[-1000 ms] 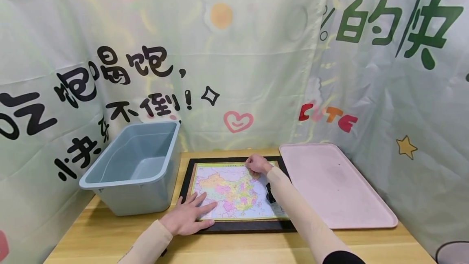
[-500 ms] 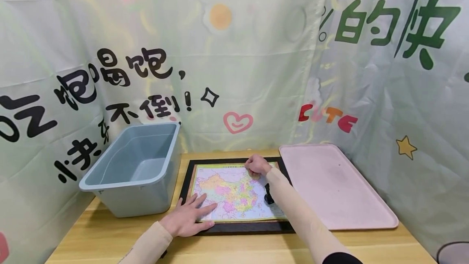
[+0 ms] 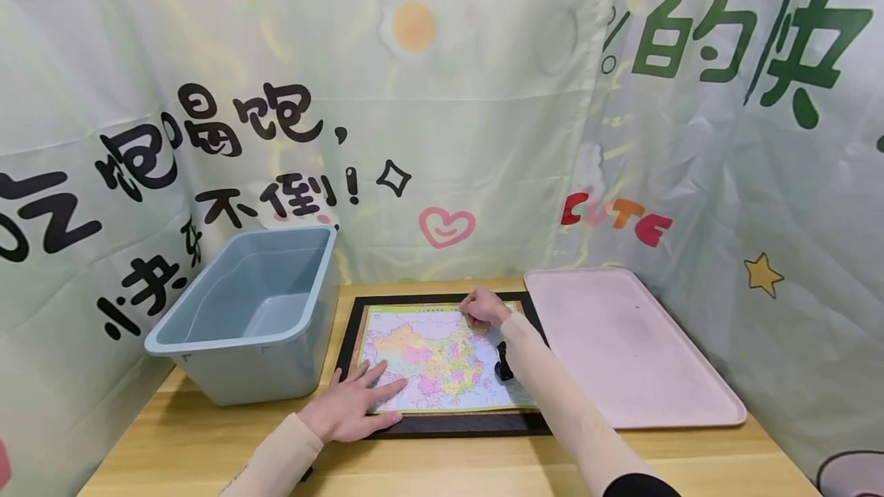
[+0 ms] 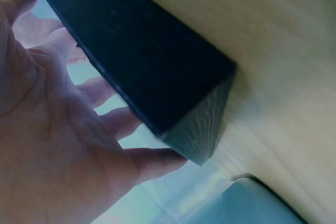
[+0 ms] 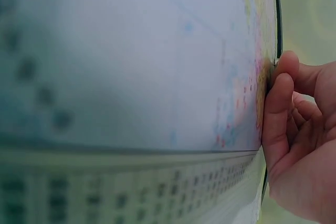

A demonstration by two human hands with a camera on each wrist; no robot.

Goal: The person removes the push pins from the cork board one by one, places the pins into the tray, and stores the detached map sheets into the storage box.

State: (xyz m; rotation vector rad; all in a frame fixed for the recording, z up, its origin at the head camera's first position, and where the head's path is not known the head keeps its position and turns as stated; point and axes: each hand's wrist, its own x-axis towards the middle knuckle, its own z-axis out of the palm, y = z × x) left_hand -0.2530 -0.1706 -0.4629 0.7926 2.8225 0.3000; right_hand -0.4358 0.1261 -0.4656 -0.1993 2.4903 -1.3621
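A colourful map sheet (image 3: pixel 428 363) lies over a board with a black frame (image 3: pixel 456 426) on the table. My left hand (image 3: pixel 352 409) rests spread over the board's lower left corner, fingers on the map and thumb along the bottom edge. In the left wrist view the fingers (image 4: pixel 160 162) reach over the black frame's corner (image 4: pixel 152 61). My right hand (image 3: pixel 486 308) is at the map's top right, fingers curled, thumb and forefinger pinched together against the sheet. A tiny pale bit shows at those fingertips (image 5: pixel 283 82); its kind is hidden.
A blue-grey plastic tub (image 3: pixel 242 363) stands left of the board. To the right lies a pink tray (image 3: pixel 635 359), close beside the frame. A printed curtain (image 3: pixel 442 136) hangs behind and at both sides of the wooden table (image 3: pixel 387 470).
Both hands stay in place on the map. The black device under my right wrist has shifted slightly left, and the head view has tilted a little.
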